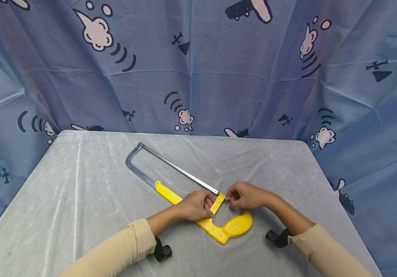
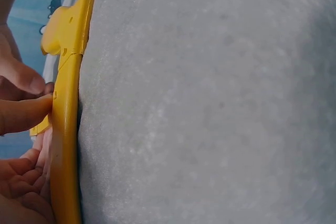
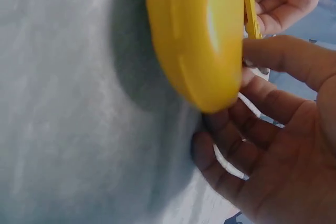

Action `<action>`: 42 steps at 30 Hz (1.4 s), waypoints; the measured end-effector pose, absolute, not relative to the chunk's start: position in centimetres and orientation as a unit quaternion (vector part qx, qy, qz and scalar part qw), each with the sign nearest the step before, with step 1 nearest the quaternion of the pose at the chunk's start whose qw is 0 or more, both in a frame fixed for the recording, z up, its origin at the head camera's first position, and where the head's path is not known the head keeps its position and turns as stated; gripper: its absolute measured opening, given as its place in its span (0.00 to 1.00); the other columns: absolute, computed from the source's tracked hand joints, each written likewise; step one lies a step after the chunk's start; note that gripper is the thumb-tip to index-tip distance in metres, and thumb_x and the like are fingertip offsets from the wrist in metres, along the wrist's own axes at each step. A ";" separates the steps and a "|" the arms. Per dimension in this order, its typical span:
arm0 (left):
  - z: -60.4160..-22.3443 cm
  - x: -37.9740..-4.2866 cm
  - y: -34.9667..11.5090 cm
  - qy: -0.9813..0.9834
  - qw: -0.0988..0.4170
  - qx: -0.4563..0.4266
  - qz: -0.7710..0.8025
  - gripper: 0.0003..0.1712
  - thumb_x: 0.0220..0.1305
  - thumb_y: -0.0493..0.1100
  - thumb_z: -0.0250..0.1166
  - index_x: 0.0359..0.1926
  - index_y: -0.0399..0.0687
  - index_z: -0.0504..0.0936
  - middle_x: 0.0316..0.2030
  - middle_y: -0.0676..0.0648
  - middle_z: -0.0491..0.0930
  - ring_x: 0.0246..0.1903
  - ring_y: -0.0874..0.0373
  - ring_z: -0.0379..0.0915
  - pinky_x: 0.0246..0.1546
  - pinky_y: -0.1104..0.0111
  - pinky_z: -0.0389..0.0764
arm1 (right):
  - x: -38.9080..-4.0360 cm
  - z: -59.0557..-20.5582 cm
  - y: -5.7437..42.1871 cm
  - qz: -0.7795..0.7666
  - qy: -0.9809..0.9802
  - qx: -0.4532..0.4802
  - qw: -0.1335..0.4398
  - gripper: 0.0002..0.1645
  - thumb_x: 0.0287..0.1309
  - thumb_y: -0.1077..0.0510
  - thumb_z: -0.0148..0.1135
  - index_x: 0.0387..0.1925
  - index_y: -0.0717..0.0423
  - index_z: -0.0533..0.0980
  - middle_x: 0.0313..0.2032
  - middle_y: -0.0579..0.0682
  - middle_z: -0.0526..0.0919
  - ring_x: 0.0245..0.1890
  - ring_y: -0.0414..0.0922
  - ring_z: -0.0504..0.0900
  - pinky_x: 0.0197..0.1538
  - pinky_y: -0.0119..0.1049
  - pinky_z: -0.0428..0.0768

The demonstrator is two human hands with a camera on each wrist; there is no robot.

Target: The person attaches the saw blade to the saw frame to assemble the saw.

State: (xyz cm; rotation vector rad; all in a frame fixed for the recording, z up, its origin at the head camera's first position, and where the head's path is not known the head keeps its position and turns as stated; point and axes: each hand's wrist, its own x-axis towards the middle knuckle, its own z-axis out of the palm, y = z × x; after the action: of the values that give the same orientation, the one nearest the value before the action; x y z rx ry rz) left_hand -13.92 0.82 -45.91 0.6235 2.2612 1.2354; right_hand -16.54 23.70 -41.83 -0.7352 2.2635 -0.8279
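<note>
A yellow-handled hacksaw lies on the table, its metal blade stretched to the far left end of the bow. My left hand grips the yellow front bracket of the handle, thumb on the near side; in the left wrist view its thumb presses the yellow frame. With thumb and index finger, my right hand pinches the small metal wing nut behind the bracket. In the right wrist view the yellow grip partly covers the fingertips, and the other right fingers curl loosely.
A pale grey cloth covers the table. Blue patterned curtain hangs behind it and at both sides. Black wrist camera mounts sit under both wrists, close above the cloth.
</note>
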 end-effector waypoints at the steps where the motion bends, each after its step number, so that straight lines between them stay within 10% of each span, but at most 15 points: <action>1: -45.9 -13.9 0.8 0.827 0.243 0.228 0.452 0.17 0.51 0.31 0.73 0.42 0.41 0.78 0.30 0.52 0.76 0.29 0.66 0.71 0.33 0.75 0.74 | -16.5 -41.9 23.6 -0.312 0.855 -0.275 0.310 0.03 0.52 0.66 0.66 0.31 0.60 0.79 0.22 0.43 0.74 0.23 0.37 0.71 0.28 0.28 0.71; 42: -45.7 -13.8 0.9 0.835 0.243 0.222 0.441 0.17 0.52 0.32 0.73 0.42 0.42 0.78 0.30 0.53 0.76 0.30 0.65 0.71 0.34 0.74 0.74 | -15.1 -42.6 20.8 -0.203 0.935 -0.196 0.215 0.20 0.46 0.61 0.67 0.12 0.49 0.65 0.12 0.40 0.57 0.14 0.36 0.56 0.20 0.30 0.56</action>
State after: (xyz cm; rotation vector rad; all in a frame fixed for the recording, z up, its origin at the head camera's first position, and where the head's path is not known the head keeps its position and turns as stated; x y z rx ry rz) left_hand -13.81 0.90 -45.72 0.6062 2.2827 1.2048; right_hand -15.14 20.78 -42.56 -0.5449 2.5922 -0.5631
